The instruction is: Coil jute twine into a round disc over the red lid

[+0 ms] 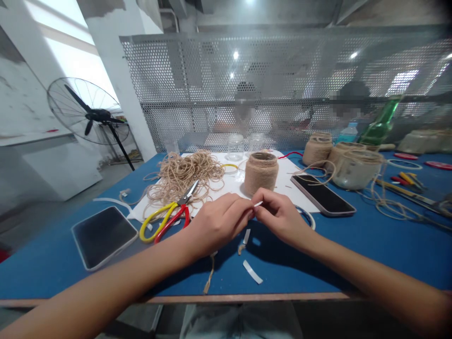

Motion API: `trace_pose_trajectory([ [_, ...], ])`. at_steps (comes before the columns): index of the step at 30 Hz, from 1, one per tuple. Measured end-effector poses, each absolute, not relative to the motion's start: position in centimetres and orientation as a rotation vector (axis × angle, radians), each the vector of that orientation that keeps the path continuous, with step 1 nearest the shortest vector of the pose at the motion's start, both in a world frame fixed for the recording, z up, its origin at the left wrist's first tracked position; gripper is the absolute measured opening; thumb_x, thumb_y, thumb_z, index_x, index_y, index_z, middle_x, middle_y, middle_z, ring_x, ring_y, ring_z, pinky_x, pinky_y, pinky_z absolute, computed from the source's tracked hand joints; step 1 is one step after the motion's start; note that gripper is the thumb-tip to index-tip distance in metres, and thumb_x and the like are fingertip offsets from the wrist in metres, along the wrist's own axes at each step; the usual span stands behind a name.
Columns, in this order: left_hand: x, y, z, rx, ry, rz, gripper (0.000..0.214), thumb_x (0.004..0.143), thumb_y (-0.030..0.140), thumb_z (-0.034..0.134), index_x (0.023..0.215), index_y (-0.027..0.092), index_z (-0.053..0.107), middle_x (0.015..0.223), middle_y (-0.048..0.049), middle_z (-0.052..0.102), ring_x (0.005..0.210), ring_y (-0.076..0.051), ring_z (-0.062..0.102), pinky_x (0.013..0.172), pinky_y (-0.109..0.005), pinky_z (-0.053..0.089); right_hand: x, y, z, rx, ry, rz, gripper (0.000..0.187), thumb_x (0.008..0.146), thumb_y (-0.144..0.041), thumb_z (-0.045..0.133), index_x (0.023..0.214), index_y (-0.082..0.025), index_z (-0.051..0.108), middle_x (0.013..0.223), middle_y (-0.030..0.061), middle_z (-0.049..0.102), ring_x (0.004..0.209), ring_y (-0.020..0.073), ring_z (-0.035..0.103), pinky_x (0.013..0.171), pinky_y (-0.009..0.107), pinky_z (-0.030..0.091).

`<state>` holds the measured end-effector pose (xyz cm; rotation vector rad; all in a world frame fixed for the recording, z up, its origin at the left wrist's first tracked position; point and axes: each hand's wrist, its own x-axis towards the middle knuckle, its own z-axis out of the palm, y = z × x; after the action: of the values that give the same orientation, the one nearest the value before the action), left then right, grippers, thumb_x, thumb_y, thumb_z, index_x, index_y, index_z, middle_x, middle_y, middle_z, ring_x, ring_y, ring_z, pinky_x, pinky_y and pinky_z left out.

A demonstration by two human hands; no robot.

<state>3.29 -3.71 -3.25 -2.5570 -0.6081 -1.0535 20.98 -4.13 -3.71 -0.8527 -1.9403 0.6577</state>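
Pinching a small white strip (259,204) in the closed fingertips of left hand (223,217) and right hand (278,214), holding it just in front of the twine-wrapped jar (261,175)

A wire-caged fan (99,115) (black-bladed) stands left of a perforated screen (293,87).

The pinched strip (259,204) is looking white, and the twine pile (190,169) light brown. The scissors (171,223) are showing yellow and red. The tabletop (289,278) is showing blue, the grey screen (212,70) dots.
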Motion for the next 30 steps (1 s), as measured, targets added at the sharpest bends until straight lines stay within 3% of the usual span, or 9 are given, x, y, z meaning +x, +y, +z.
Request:
trace_pose_trajectory([
  [13, 3.21, -3.7, -3.08, -2.563, -0.639, -1.052, 0.024, 0.084, 0.019, 0.047, 0.107, 0.013, 0.052, 0.075, -0.0043, 0.056, 0.069, -0.012, 0.051, 0.062, -0.023, 0.045, 20.98, -4.13, -3.57, -0.829, -1.923, 0.725, 0.007, 0.081, -0.017, 0.045, 0.078, -0.016, 0.051, 0.066, -0.0012, 0.052, 0.06, 0.0095, 0.049, 0.055, 0.021, 0.038],
  [30, 3.23, -3.73, -3.45, -2.559, -0.613, -1.022, 0.019, 0.084, 0.017, 0.046, 0.101, 0.013, 0.053, 0.077, -0.0052, 0.058, 0.073, -0.013, 0.053, 0.065, -0.024, 0.045, 20.8, -4.12, -3.6, -0.771, -1.875, 0.82, 0.009, 0.08, -0.013, 0.045, 0.072, -0.017, 0.049, 0.062, -0.0033, 0.052, 0.058, 0.0078, 0.05, 0.052, 0.018, 0.037],
])
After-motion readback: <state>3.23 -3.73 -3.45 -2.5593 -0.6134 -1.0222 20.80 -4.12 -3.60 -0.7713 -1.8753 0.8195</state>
